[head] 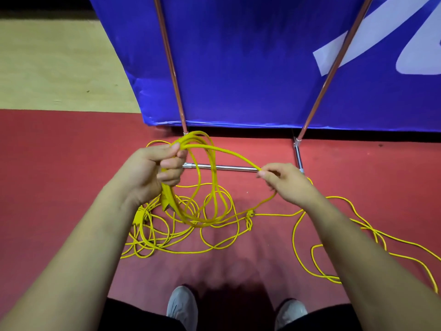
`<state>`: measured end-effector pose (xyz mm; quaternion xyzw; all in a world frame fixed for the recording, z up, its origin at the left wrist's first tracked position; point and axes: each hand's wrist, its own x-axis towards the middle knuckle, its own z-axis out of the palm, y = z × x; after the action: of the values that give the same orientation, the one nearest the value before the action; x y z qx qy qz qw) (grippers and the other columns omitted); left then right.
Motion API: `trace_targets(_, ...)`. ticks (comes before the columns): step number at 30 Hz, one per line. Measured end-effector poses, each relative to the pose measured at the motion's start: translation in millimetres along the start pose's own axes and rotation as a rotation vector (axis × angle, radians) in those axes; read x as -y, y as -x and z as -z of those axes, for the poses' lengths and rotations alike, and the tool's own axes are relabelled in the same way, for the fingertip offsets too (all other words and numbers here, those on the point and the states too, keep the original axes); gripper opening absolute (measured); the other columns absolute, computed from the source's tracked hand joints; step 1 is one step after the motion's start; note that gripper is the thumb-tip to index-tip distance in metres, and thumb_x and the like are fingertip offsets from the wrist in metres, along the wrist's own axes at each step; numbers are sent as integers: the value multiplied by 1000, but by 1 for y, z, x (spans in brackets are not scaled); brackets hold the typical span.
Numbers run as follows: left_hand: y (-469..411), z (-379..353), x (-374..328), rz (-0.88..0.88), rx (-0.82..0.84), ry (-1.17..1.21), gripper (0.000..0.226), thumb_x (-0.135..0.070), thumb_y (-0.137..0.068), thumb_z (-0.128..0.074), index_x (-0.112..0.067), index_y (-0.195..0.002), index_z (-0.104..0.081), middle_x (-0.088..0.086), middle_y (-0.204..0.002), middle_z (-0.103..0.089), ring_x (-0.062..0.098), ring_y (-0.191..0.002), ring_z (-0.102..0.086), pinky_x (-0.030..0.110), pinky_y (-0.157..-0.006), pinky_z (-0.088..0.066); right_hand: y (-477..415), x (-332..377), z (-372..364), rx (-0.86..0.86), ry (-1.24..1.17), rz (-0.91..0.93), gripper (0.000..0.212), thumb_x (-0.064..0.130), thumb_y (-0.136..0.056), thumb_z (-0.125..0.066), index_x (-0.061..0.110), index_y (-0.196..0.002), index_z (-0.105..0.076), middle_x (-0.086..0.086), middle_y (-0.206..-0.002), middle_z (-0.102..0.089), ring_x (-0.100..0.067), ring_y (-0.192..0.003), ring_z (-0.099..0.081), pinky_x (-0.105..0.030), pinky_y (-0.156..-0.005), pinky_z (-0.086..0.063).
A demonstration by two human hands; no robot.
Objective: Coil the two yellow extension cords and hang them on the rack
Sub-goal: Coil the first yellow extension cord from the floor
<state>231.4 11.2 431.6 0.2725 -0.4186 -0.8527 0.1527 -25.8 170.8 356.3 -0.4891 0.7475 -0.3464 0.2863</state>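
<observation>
The person stands on the red floor (71, 163) and looks down at yellow cord. The left hand (155, 168) is curled tight around a bunch of loops (188, 139), and the loops hang down from the fist almost to the floor. I think it grips them all at the top so the round shape does not fall apart. The right hand (286, 182) pinches one strand between thumb and fingers, off to the side, with the strand stretched across to the left hand. That looks like the way to make the next loop: pull some cord out, then bring it over to the bunch. The loose cord (274, 214) trails from the right hand down and away over the floor to the right. A messy heap (140, 230) of more yellow cord lies under the left arm. The rack (229, 167) stands just behind the hands, in front of a blue banner (238, 56), and nothing hangs on it yet. So the job is at an early part, I guess. Counting now: two hands, two grey shoes (182, 304), two slanted poles on the rack and one shiny low bar. The bunch has a few loops, but they sit too close to count. The task says two cords, but I cannot tell them apart in this tangle.
</observation>
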Motion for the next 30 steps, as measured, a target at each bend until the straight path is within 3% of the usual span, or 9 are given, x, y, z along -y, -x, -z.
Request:
trace_targets(3,3,3,-2,-14,23,142,22,-25,-90,-45,-13,-73,-51,-11,-48,-33,0,-32,-28,16,-38,-19,-1,-22,-11,142,43,-88,26,15,-94,-58,18,-69,-58,1,-67,-58,-12,-64,-50,-34,-67,-43)
trace_targets(5,3,0,-1,-36,21,159,25,-27,-93,-42,-14,-73,-51,-11,-49,-36,1,-34,-31,16,-38,-24,1,-28,-20,182,4,-171,22,16,-95,-57,15,-74,-58,3,-67,-58,-8,-62,-49,-22,-64,-40)
trace_targets(9,6,-5,-4,-142,-141,66,20,-28,-90,-46,-11,-79,-49,2,-60,-59,12,-44,-53,18,-42,-41,3,-16,-28,-38,-554,-311,12,13,-93,-62,16,-84,-55,-4,-60,-50,-16,-51,-50,-26,-55,-45)
trace_targets(11,7,-6,-1,-189,-215,-127,19,-26,-92,-47,-9,-82,-49,7,-65,-67,15,-48,-61,20,-44,-46,2,3,-16,-117,-394,-243,10,9,-88,-66,12,-80,-61,6,-48,-44,-8,-43,-38,-19,-43,-32)
trace_targets(14,6,-17,11,-136,-170,-405,17,-22,-98,-45,-9,-89,-50,8,-69,-71,18,-56,-69,20,-50,-51,14,46,-1,331,72,-93,7,11,-84,-72,12,-77,-72,15,-41,-50,3,-40,-42,-15,-48,-33)
trace_targets(17,4,-31,30,-24,-22,-542,16,-20,-99,-43,-7,-93,-50,15,-80,-74,22,-72,-73,25,-63,-57,26,78,-3,697,-10,-1,8,16,-86,-71,17,-80,-75,10,-46,-41,-6,-43,-32,-20,-42,-26)
trace_targets(22,5,-32,34,43,63,-540,19,-21,-95,-55,-3,-91,-52,11,-61,-61,18,-43,-54,21,-43,-42,13,78,-11,315,-514,11,7,13,-84,-70,9,-78,-69,-6,-55,-38,-14,-49,-28,-27,-47,-21)
trace_targets(25,5,-23,24,46,59,-281,11,-18,-90,-56,-11,-83,-53,6,-58,-45,13,-40,-37,21,-42,-29,11,57,-9,279,-465,0,6,11,-88,-66,6,-84,-64,-3,-58,-53,-16,-54,-47,-25,-56,-38)
trace_targets(30,7,-21,17,110,-11,-249,11,-10,-82,-59,-3,-76,-52,19,-61,-60,25,-41,-57,24,-40,-45,10,46,-7,187,-620,-89,6,8,-91,-61,11,-86,-62,-1,-59,-47,-14,-49,-37,-25,-50,-32)
